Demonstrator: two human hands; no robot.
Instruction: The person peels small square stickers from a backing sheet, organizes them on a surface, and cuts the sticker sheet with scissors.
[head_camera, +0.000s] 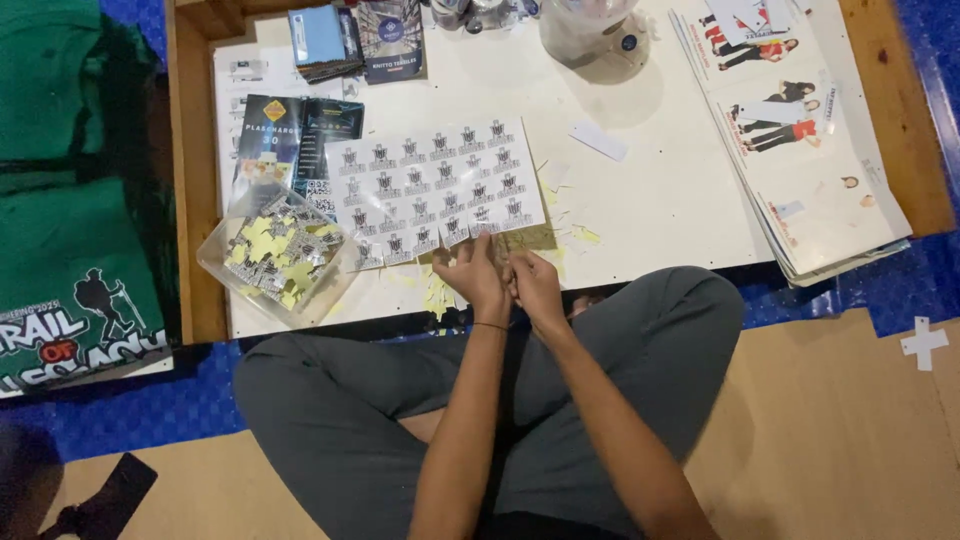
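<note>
Left hand (472, 277): fingers curled, pinching the near edge of a white sticker sheet (435, 188) printed with rows of small dark labels; a thin band circles the wrist. Right hand (534, 283): pressed against the left, fingers bent at the same near edge of the sheet; whether it grips the sheet or a peeled piece cannot be told, since the fingertips are blurred and partly covered by the left hand.

Sticker sheet: lies flat on the low wooden table (190, 200), on its white covering, tilted slightly, its near edge at the hands.

Clear plastic tub (272, 255): just left of the hands, near the table's front edge, filled with yellow and printed scraps.

Yellow paper scraps (438, 292): scattered under and beside the hands.

Dark leaflets (290, 135): behind the tub, partly under the sheet's left corner.

Stack of catalogue pages (810, 170): far right, well apart, overhanging the table edge.

Clear jar (585, 30): far edge, cut off by the frame top.

Small booklets (355, 40): far left corner, partly cut off.

Green printed cloth (75, 220): left of the table.

Crossed legs in grey trousers (640, 340): below the hands.
</note>
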